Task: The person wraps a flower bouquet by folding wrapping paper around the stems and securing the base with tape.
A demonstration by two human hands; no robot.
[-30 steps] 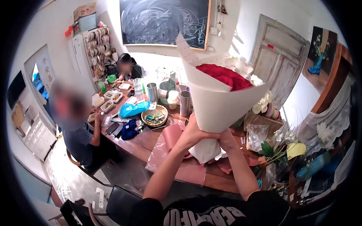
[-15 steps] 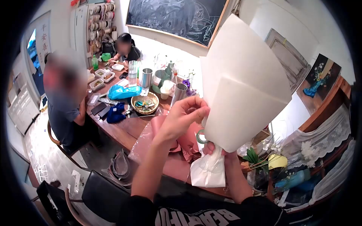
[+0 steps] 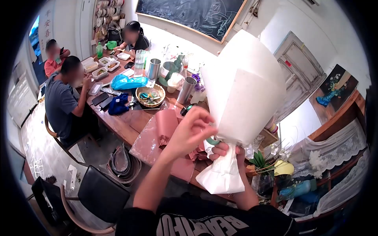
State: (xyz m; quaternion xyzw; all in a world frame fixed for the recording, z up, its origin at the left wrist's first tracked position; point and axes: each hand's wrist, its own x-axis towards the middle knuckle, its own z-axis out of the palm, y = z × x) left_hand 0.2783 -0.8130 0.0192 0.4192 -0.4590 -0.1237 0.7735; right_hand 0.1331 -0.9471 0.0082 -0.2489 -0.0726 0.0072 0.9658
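A bouquet wrapped in white paper [image 3: 252,98] stands tilted in front of me, its flowers hidden by the wrap. My right hand [image 3: 228,151] grips its narrow neck, with the crumpled paper tail [image 3: 222,177] flaring below. Left of the neck, my left hand [image 3: 197,129] is raised with thumb and fingers pinched together; what is between them is too small to make out. A green ring [image 3: 213,141], perhaps a tape roll, sits between my two hands, against the paper.
Pink wrapping paper [image 3: 166,125] and plastic lie on the wooden table [image 3: 132,128]. Beyond are a basket of tools [image 3: 151,95], metal cups [image 3: 187,89], a blue bag [image 3: 128,82] and food boxes [image 3: 100,73]. Two people sit at the table; another is behind. A black chair [image 3: 103,192] stands lower left.
The bouquet has tipped so its red flowers no longer show. My left hand has left the neck and moved up and left; my right hand still grips it. The view has shifted too.
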